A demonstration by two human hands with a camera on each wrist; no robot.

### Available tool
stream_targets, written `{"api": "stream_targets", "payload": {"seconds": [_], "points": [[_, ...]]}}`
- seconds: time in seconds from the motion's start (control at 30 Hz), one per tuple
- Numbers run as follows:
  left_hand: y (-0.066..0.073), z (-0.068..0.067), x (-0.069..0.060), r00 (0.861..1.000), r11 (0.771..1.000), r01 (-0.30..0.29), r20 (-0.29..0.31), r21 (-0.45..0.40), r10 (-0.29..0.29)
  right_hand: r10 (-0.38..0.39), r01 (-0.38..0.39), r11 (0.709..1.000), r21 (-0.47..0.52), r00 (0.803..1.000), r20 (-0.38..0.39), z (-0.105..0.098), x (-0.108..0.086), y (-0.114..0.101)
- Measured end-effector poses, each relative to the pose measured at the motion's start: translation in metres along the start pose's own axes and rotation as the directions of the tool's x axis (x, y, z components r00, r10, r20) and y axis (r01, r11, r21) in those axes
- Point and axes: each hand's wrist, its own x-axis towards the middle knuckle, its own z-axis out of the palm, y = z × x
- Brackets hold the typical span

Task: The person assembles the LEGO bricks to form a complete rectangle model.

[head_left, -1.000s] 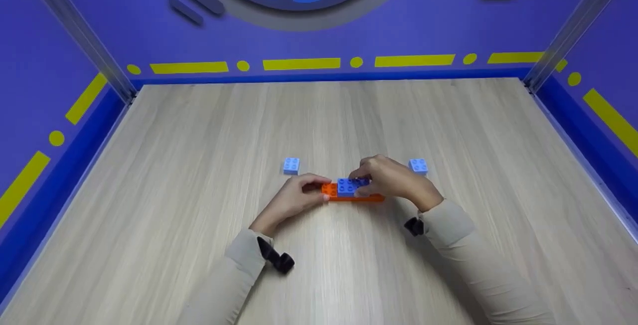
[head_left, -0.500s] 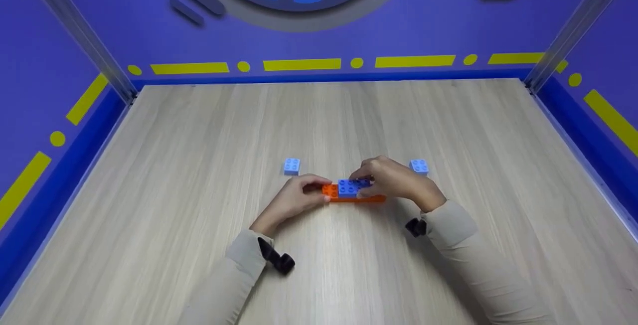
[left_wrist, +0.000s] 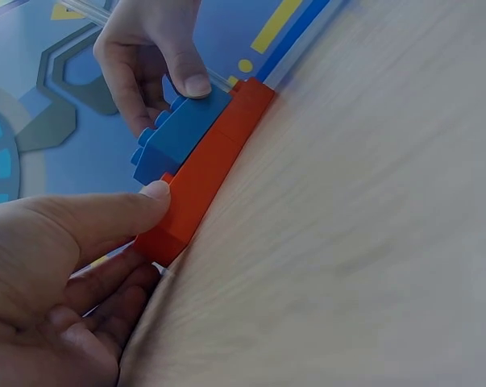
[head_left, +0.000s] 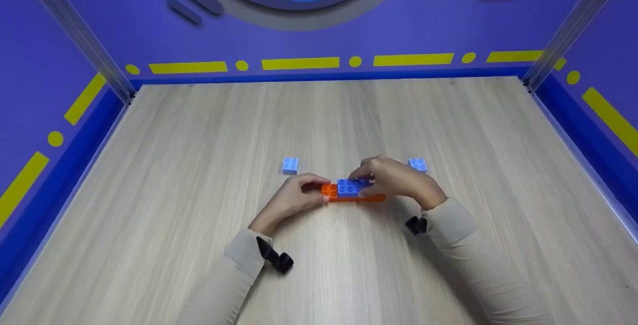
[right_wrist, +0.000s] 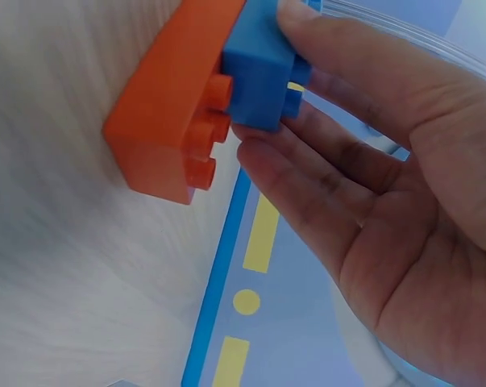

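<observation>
1. The left hand [head_left: 294, 196] is pinching the left end of the orange base [head_left: 329, 190], thumb on the near side and fingers reaching round the far side. This grip is probably steadying the base, since it is leaving the studs there uncovered.
2. The orange base is lying flat and lengthwise on the counter [head_left: 319, 275], which is likely bearing any downward push.
3. The right hand [head_left: 398, 179] is pinching the blue brick [head_left: 347, 188] between thumb and fingers, holding its near and far sides, seemingly to line it up with the base.
4. The blue brick is sitting on the base's middle, orange studs showing at both ends; whether it is fully seated, I cannot tell.
5. Two pale blue bricks [head_left: 290, 165] are resting apart, one beyond each hand, perhaps lying there to leave the middle free for handling.
</observation>
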Motion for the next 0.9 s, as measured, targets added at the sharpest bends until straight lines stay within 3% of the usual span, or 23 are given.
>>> {"api": "stream_targets", "payload": {"seconds": [0.3, 0.57, 0.73, 0.9], "points": [[0.006, -0.001, -0.001, 1.0, 0.999, 0.013, 0.012, -0.035, -0.013, 0.022, -0.022, 0.999, 0.029, 1.0, 0.001, 0.001, -0.001, 0.002], [0.006, -0.004, 0.002, 0.999, 1.0, 0.014, 0.042, 0.021, -0.015, 0.025, -0.025, 0.999, 0.047, 1.0, -0.006, 0.002, -0.002, 0.002], [0.01, -0.009, 0.002, 0.998, 1.0, -0.021, 0.056, 0.017, 0.02, 0.048, -0.048, 0.997, 0.065, 0.999, -0.007, 0.002, -0.002, 0.001], [0.016, -0.018, 0.002, 0.997, 0.996, -0.074, 0.021, 0.048, 0.073, 0.085, -0.085, 0.993, 0.078, 0.996, 0.003, 0.003, -0.002, 0.001]]}}
